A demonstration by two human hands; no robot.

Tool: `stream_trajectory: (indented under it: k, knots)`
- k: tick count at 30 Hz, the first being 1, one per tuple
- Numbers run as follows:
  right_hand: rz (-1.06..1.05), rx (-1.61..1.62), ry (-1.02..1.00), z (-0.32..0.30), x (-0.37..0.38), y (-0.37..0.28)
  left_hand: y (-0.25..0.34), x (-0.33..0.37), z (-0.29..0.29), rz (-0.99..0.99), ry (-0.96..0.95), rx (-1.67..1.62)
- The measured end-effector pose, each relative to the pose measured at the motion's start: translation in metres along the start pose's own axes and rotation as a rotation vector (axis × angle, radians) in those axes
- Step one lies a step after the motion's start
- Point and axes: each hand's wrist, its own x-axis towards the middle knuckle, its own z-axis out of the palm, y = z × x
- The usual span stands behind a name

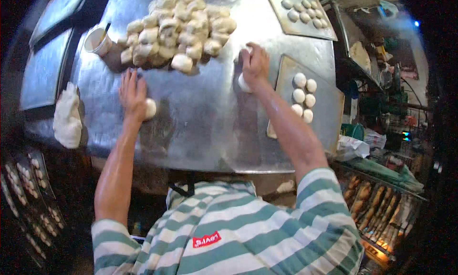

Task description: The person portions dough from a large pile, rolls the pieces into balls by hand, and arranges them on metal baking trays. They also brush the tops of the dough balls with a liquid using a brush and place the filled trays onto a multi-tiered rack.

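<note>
My left hand [132,96] lies palm down on the metal table, its fingers stretched forward. A round white dough ball [150,108] shows at the right side of its palm, touching it. Farther right, my right hand [256,67] is cupped low over the table with bent fingers. Between its thumb and fingers a bit of white dough [248,50] peeks out. Another dough ball [244,83] sits against the heel of that hand, partly covered. Beyond both hands rises a big heap of cut dough pieces [176,29].
A tray [281,84] with several dough balls stands right of my right hand; another tray [305,29] lies behind it. At the left are a white tub [98,41] and a long dough lump [67,116]. Racks [377,206] hold browned loaves at lower right.
</note>
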Motion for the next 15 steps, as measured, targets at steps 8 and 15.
stream_trajectory:
  k: [8,15]
  knots:
    - [0.313,0.782,-0.338,-0.096,-0.084,0.028,0.103,-0.060,-0.021,-0.338,-0.322,-0.371]
    - [0.506,0.646,0.059,-0.248,-0.052,0.225,0.414,-0.070,0.197,-0.024,-0.618,-0.711]
